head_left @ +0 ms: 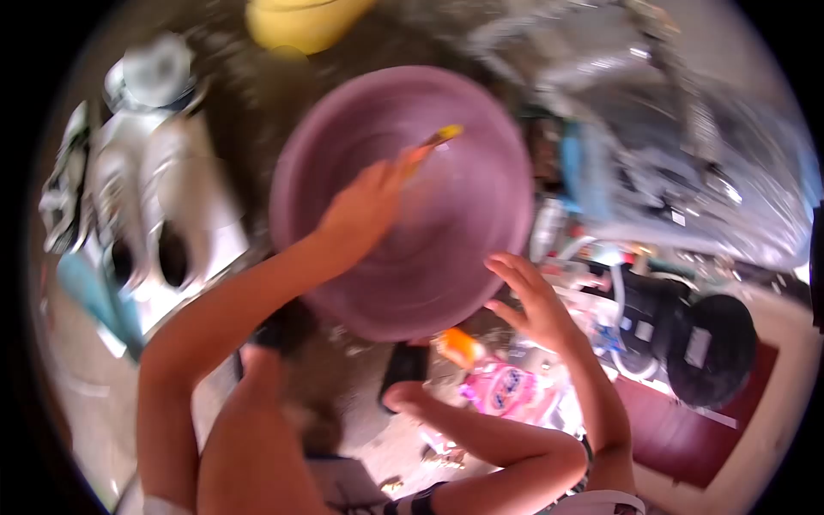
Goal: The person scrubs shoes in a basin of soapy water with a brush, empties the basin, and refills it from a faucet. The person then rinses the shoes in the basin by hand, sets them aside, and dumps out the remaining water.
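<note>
A large pink-purple plastic basin (506,184) stands on the ground in front of me. My left hand (365,206) is inside it, closed around a slim orange thing with a yellow end (445,135), perhaps a brush; blur hides its exact kind. Beside the basin's lower right rim is my right hand (534,305), fingers apart and nothing in it. Whether its fingertips touch the rim I cannot tell. Below the basin lie a pink printed packet (506,388) and an orange object (459,346).
White shoes (184,189) and light-blue footwear (99,296) sit at the left. A yellow container (300,21) is at the top. Clear plastic wrapping (678,172) covers things at the right, above a black cylindrical object (711,350) and a dark red panel (669,429).
</note>
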`<state>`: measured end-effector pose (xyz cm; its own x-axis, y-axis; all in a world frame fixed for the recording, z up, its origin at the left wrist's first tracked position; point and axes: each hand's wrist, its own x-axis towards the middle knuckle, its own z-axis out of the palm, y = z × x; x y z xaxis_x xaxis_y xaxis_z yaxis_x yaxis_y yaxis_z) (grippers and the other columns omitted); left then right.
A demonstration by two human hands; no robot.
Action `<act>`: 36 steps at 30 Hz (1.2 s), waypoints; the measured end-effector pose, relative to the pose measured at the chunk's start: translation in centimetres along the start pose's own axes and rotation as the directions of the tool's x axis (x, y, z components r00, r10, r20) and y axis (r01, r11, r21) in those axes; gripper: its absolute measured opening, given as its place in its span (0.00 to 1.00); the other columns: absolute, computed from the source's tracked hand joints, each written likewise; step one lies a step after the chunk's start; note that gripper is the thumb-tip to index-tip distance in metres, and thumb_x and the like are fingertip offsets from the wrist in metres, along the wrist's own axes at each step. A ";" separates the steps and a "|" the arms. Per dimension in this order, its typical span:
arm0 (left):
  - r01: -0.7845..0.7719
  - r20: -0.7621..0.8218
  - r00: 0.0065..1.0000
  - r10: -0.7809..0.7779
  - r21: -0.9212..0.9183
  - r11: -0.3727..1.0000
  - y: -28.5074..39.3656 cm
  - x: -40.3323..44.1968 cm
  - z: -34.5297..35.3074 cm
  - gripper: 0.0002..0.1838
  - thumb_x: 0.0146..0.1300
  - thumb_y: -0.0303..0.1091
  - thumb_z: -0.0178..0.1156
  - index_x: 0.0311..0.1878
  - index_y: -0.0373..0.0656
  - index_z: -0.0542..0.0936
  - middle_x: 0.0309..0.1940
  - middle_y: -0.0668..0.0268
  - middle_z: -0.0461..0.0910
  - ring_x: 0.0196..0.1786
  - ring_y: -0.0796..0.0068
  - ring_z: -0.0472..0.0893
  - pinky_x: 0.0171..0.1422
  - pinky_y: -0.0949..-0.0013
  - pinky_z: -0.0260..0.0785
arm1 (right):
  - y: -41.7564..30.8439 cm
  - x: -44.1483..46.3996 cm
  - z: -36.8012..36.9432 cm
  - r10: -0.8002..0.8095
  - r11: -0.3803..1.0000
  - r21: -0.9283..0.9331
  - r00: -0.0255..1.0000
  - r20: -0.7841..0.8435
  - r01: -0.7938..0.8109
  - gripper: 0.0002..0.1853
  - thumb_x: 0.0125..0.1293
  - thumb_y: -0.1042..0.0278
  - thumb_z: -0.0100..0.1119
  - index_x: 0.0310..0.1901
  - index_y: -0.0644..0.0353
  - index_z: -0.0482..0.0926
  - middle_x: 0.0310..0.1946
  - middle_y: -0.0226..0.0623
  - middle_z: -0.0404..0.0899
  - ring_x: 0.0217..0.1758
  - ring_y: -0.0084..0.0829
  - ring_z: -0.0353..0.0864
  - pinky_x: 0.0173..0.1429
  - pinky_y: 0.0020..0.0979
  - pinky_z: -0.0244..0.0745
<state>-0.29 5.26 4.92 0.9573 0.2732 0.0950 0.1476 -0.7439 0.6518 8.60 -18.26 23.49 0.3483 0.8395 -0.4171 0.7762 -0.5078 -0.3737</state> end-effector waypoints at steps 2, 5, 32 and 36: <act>-0.066 -0.023 0.997 0.070 0.157 0.985 0.9 0.2 0.9 0.38 0.61 0.34 0.60 0.74 0.45 0.59 0.52 0.56 0.73 0.60 0.57 0.72 0.62 0.58 0.68 | -3.1 -2.5 -7.1 -0.031 0.900 -0.400 0.890 -0.454 -0.173 0.25 0.61 0.64 0.67 0.58 0.62 0.73 0.51 0.42 0.77 0.58 0.44 0.74 0.61 0.39 0.68; -0.138 -0.001 0.990 0.140 0.169 0.976 0.5 0.3 1.7 0.36 0.59 0.39 0.63 0.71 0.45 0.64 0.59 0.55 0.70 0.64 0.54 0.68 0.69 0.51 0.60 | -5.0 -1.8 -19.9 -0.343 0.671 -0.592 0.522 -0.781 -0.447 0.20 0.71 0.57 0.57 0.54 0.65 0.74 0.44 0.40 0.77 0.37 0.37 0.76 0.45 0.40 0.72; 0.337 0.167 0.937 -0.306 -0.215 0.916 17.0 13.4 6.8 0.19 0.70 0.42 0.50 0.57 0.42 0.77 0.53 0.48 0.79 0.54 0.51 0.81 0.52 0.53 0.76 | 9.4 10.4 0.3 0.781 -0.374 0.822 0.624 0.028 0.430 0.24 0.71 0.46 0.47 0.52 0.62 0.72 0.38 0.46 0.78 0.37 0.41 0.77 0.46 0.47 0.77; 0.240 0.365 0.904 -0.222 -0.005 0.971 15.1 14.6 9.9 0.22 0.68 0.46 0.52 0.57 0.42 0.77 0.54 0.47 0.79 0.55 0.49 0.80 0.55 0.51 0.74 | 14.2 13.1 7.7 0.791 -0.335 0.851 0.612 0.022 0.403 0.22 0.70 0.45 0.46 0.52 0.56 0.73 0.38 0.44 0.78 0.36 0.37 0.77 0.46 0.50 0.76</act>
<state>18.41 -7.99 8.70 0.9236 0.1895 -0.3332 0.3719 -0.6538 0.6590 20.13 -15.97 6.30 0.8155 0.1076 -0.5686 -0.5671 0.3439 -0.7484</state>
